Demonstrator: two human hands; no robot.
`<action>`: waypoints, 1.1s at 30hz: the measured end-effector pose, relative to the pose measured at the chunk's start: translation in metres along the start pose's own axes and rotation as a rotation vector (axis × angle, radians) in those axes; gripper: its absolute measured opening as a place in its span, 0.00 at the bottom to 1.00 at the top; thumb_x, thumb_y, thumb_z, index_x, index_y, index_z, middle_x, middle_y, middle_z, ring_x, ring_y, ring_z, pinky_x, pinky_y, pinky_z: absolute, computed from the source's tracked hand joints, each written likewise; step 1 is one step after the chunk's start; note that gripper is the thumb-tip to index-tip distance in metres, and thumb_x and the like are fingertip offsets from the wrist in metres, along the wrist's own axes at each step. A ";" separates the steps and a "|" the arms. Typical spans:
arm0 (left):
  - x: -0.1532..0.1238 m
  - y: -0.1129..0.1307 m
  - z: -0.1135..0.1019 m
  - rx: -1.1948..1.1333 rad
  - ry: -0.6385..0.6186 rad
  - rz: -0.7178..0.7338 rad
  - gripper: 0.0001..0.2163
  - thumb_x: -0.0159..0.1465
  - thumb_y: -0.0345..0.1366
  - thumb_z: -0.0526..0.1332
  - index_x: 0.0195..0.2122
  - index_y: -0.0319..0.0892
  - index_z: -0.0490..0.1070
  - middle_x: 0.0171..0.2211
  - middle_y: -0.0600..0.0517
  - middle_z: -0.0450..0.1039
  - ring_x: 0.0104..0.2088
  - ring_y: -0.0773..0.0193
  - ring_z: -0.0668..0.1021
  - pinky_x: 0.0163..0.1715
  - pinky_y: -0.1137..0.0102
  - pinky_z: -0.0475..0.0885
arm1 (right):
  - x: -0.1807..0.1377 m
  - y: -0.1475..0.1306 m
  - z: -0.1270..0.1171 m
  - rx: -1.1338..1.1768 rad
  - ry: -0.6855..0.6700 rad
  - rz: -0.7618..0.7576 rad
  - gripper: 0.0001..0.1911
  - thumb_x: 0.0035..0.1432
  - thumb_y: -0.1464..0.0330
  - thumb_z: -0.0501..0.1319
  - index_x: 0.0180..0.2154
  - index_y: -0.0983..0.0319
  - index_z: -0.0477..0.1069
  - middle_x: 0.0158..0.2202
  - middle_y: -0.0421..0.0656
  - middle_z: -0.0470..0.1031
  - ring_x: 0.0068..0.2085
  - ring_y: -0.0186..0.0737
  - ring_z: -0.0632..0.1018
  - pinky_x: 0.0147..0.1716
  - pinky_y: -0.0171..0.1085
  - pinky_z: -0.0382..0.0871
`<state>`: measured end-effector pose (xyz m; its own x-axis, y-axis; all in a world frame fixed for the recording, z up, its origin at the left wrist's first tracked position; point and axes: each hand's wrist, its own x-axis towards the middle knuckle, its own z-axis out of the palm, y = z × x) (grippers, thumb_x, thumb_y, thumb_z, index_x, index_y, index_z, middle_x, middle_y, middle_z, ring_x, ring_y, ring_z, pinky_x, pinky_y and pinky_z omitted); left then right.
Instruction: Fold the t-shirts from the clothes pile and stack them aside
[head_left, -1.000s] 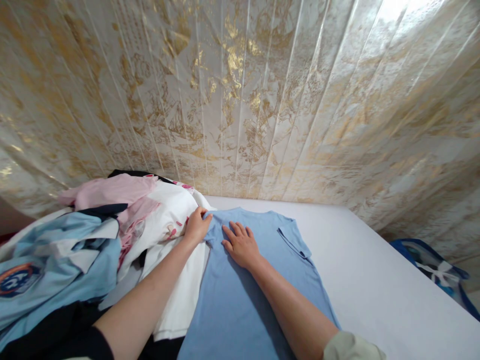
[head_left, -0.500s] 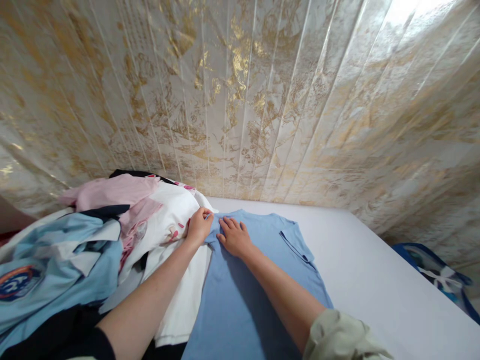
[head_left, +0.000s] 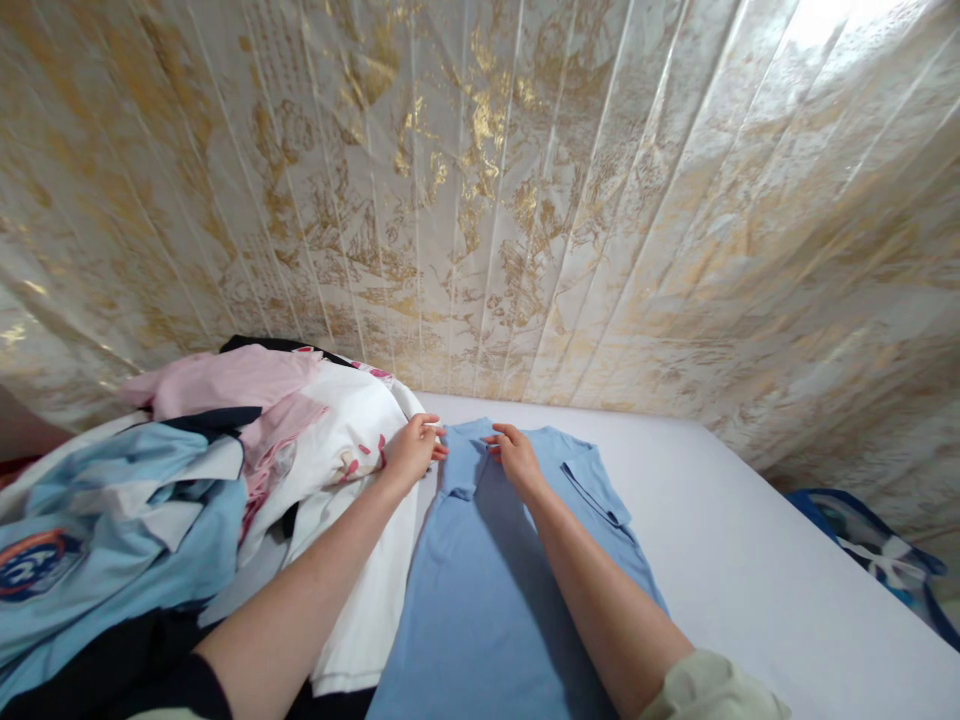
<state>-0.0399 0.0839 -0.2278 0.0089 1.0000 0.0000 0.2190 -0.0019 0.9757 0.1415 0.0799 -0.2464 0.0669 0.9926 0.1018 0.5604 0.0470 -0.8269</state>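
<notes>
A blue T-shirt [head_left: 480,590] lies spread on the white table, its left sleeve [head_left: 463,465] folded inward over the body. At the shirt's upper left edge is my left hand [head_left: 412,450], fingers apart and their tips against the fold. My right hand [head_left: 517,458] is bent over the inner end of that folded sleeve, with its fingertips pinching the cloth; the pinch is partly hidden. The sleeve on the shirt's right, with a dark-edged slit, lies flat.
On the left a heap of clothes holds a light blue collared shirt [head_left: 150,500], a pink garment [head_left: 225,380] and a white garment [head_left: 352,430]. A gold-patterned curtain [head_left: 480,200] hangs behind the white table [head_left: 750,560]. A blue-trimmed clear bag [head_left: 862,540] stands beyond the right edge.
The left sleeve has been turned inward onto the shirt. My right hand has moved right and lifted from lying flat; my left hand has shifted slightly right and its fingers have loosened.
</notes>
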 end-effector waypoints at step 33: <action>-0.024 -0.023 0.021 1.174 -0.268 0.375 0.26 0.67 0.40 0.45 0.66 0.40 0.53 0.68 0.45 0.48 0.67 0.55 0.54 0.64 0.54 0.47 | -0.049 0.018 -0.100 -0.769 0.068 -0.034 0.25 0.65 0.66 0.47 0.60 0.68 0.61 0.62 0.52 0.62 0.62 0.44 0.64 0.60 0.40 0.54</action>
<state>-0.0245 0.0594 -0.2553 0.4254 0.9033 0.0553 0.8920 -0.4288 0.1431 0.2314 0.0212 -0.2110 0.0760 0.9818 0.1743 0.9774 -0.0387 -0.2079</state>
